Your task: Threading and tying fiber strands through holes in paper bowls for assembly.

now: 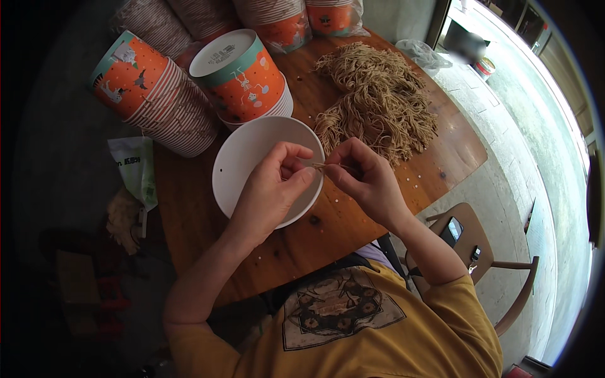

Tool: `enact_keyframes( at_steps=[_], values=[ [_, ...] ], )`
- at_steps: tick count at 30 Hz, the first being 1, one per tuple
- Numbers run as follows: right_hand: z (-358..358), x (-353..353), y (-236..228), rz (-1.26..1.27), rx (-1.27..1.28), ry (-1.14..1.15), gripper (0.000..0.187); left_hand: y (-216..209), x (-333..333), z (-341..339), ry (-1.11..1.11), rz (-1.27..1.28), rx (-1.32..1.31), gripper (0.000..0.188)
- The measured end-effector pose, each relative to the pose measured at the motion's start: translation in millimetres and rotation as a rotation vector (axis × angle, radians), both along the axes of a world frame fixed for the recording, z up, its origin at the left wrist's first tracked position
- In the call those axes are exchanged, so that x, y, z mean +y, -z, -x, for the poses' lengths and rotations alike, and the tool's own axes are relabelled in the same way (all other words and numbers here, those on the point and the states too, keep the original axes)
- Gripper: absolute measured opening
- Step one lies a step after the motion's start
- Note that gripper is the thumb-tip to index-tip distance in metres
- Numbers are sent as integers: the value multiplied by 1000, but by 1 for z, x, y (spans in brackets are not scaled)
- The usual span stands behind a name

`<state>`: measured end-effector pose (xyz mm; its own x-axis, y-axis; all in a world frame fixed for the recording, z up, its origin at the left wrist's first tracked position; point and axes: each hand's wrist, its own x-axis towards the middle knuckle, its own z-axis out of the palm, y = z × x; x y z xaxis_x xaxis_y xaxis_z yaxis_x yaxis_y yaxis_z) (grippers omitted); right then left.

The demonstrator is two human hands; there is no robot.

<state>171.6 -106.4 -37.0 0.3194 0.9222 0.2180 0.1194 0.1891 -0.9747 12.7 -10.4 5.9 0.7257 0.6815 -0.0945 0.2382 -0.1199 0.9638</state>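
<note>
A white paper bucket (252, 148) lies tipped with its mouth toward me, a small dark hole in its left wall. My left hand (277, 183) is over its mouth, fingers curled and thumb near the index finger by the right rim. Just beyond that rim, my right hand (365, 179) pinches a thin tan twine cord (319, 165) between thumb and forefinger. The cord spans the short gap between the hands, and its left end meets my left fingertips. A large heap of similar tan cords (378, 101) lies on the table behind my right hand.
Stacks of orange and teal paper buckets (242, 85) stand at the table's back left, some wrapped in plastic. Small white dots are scattered on the wooden table (353, 217). Right of me, a chair (482, 252) holds a phone (452, 231). A clear plastic bag (423, 57) sits at the far edge.
</note>
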Motion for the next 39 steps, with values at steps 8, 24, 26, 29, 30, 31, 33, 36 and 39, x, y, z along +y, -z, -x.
enact_keyframes(
  at_steps=[8, 24, 26, 29, 30, 31, 33, 36, 39],
  values=[
    [0, -1, -3, 14, -79, 16, 12, 4, 1, -7, 40, 70, -19, 11],
    [2, 7, 4, -71, 24, 69, 11, 0, -2, -13, 45, 38, -170, 24],
    [3, 7, 4, -74, 64, 65, 10, 1, -2, -13, 62, 26, -145, 27],
    [5, 6, 4, -52, 123, 58, 10, 3, 0, -12, 81, 23, -164, 32],
    [5, 5, 4, -27, 142, 56, 11, 2, 0, -12, 83, 17, -177, 33],
    [4, 4, 5, -26, 143, 57, 11, 2, 0, -12, 85, 11, -191, 34],
    [3, 3, 7, -31, 139, 60, 11, 2, -1, -14, 86, 4, -194, 34],
    [0, 4, 13, -90, 23, 107, 14, 1, 0, -16, 81, 27, -192, 35],
    [-4, 1, 7, -138, -238, 186, 16, 3, 3, -15, 79, 88, -197, 38]
  ],
)
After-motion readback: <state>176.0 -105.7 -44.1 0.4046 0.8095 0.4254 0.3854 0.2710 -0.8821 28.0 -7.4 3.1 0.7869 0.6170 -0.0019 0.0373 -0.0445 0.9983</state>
